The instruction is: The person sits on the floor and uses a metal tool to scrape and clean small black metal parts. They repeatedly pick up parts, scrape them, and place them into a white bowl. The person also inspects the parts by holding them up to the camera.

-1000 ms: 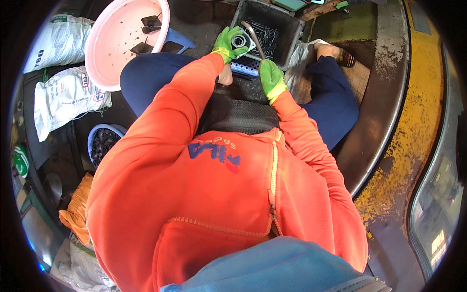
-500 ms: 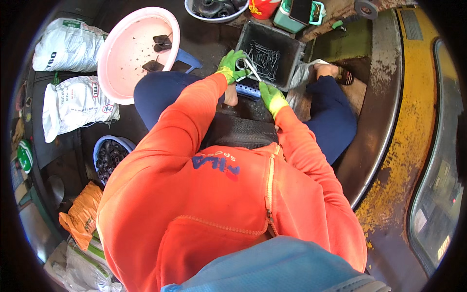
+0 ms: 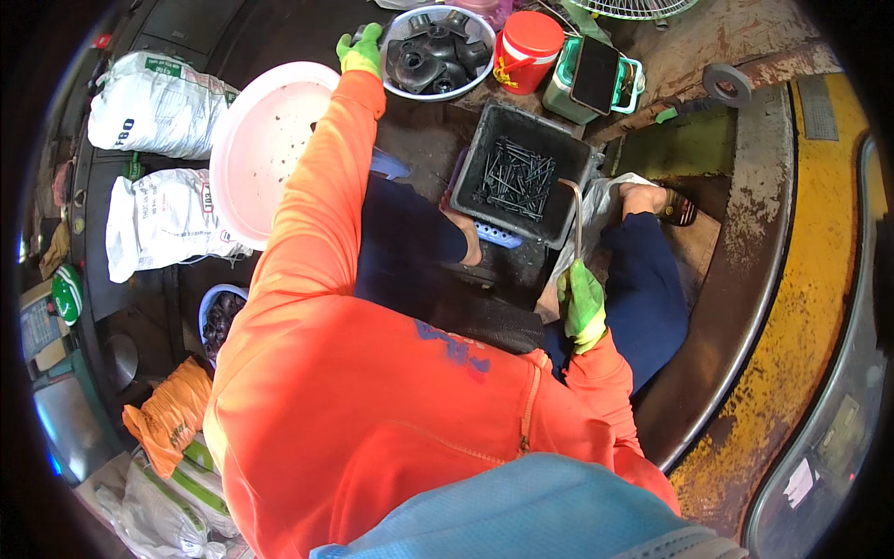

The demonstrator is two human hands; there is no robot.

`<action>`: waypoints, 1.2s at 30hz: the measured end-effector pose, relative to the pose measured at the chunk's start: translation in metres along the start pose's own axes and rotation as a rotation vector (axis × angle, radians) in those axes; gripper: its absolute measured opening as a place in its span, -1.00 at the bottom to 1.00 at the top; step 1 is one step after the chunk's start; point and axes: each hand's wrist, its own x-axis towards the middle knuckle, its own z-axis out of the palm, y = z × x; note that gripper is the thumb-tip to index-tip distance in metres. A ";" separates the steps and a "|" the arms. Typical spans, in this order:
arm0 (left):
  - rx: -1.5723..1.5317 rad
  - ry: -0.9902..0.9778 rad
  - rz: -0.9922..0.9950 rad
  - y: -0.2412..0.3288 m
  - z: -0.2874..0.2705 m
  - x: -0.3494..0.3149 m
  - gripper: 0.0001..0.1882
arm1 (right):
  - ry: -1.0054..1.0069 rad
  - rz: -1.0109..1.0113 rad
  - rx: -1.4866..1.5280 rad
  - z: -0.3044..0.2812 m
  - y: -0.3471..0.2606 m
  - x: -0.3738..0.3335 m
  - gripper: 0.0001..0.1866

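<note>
My left hand (image 3: 361, 50), in a green glove, is stretched far forward beside a pale blue basin (image 3: 389, 28) of black, bladed parts (image 3: 433, 63). Its fingers are apart and nothing shows in them. Under that arm lies the pink basin (image 3: 244, 191), partly covered by the sleeve. My right hand (image 3: 584, 306), also gloved, is closed around a bent metal rod (image 3: 578, 224) like an L-shaped wrench, its hooked end pointing up beside a black tray (image 3: 475, 177). Several dark bolts (image 3: 514, 177) lie in the tray.
Beyond the tray stand a red lidded container (image 3: 529, 51) and a green box (image 3: 568, 88) with a phone-like dark slab (image 3: 594, 74) on it. White sacks (image 3: 158, 107) are at the left. A rusty yellow metal edge (image 3: 792, 317) curves along the right.
My left hand has left the tray's near edge and reached forward and left to the blue basin. My right hand has drawn back toward me with the rod, which now points away.
</note>
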 end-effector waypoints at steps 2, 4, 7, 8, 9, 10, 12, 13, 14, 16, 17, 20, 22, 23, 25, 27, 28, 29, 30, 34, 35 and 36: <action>0.278 -0.079 -0.042 -0.025 -0.003 0.051 -0.17 | 0.026 0.024 0.057 0.006 -0.004 0.008 -0.58; 0.743 -0.162 0.088 -0.058 -0.008 0.083 -0.25 | 0.013 0.062 0.119 0.010 -0.010 0.015 -0.56; 1.284 -0.221 0.222 -0.096 -0.020 0.087 -0.32 | -0.006 0.113 0.127 0.013 -0.015 0.021 -0.54; 1.147 -0.132 0.138 -0.102 -0.021 0.079 -0.33 | -0.013 0.126 0.115 0.013 -0.015 0.023 -0.54; 1.012 -0.043 0.056 -0.105 -0.023 0.068 -0.33 | -0.022 0.142 0.149 0.013 -0.015 0.025 -0.55; 0.930 -0.083 0.079 -0.100 -0.026 0.061 -0.31 | -0.027 0.159 0.184 0.013 -0.013 0.027 -0.57; 0.711 0.000 -0.016 -0.094 -0.028 0.039 -0.36 | -0.026 0.227 0.261 0.011 -0.008 0.031 -0.58; 0.608 -0.039 -0.145 -0.090 -0.031 0.030 -0.40 | 0.036 0.228 0.245 0.011 -0.005 0.033 -0.58; 0.501 -0.075 -0.271 -0.086 -0.034 0.024 -0.44 | 0.087 0.231 0.241 0.011 -0.002 0.035 -0.59; 0.275 -0.145 -0.516 -0.081 -0.040 0.015 -0.51 | 0.133 0.165 0.268 0.012 0.004 0.035 -0.63; 0.153 -0.193 -0.622 -0.080 -0.040 0.014 -0.54 | 0.159 0.103 0.250 0.013 0.005 0.034 -0.64; -0.160 -0.320 -0.732 -0.087 -0.040 0.014 -0.51 | 0.308 -0.213 0.309 0.014 -0.005 0.041 -0.70; -0.186 -0.291 -0.785 -0.092 -0.034 0.016 -0.51 | 0.316 -0.499 0.248 0.003 -0.027 0.046 -0.77; -0.173 -0.276 -0.805 -0.094 -0.032 0.016 -0.52 | 0.343 -0.640 0.197 -0.003 -0.040 0.054 -0.84; -0.075 -0.190 -0.737 -0.094 -0.027 0.015 -0.54 | 0.824 -1.310 -1.184 -0.024 -0.076 0.085 -0.84; -0.057 -0.158 -0.754 -0.089 -0.024 0.014 -0.55 | 0.666 -1.140 -0.672 -0.031 -0.098 0.111 -0.79; -0.082 -0.195 -0.756 -0.085 -0.023 0.012 -0.56 | 0.626 -1.071 -0.404 -0.034 -0.108 0.122 -0.76; -0.069 -0.178 -0.746 -0.081 -0.023 0.009 -0.56 | 0.780 -1.288 -0.750 -0.034 -0.117 0.133 -0.74; -0.096 -0.101 -0.766 -0.076 -0.021 0.006 -0.54 | 0.721 -1.105 -0.337 -0.033 -0.120 0.135 -0.74; -0.116 -0.139 -0.710 -0.063 -0.028 0.001 -0.51 | 0.499 -0.673 0.399 -0.026 -0.129 0.149 -0.73; -0.120 -0.118 -0.697 -0.062 -0.031 0.003 -0.51 | 0.471 -0.703 0.383 -0.026 -0.131 0.152 -0.74; -0.119 -0.097 -0.684 -0.064 -0.035 0.007 -0.52 | 0.468 -0.637 0.423 -0.026 -0.131 0.155 -0.69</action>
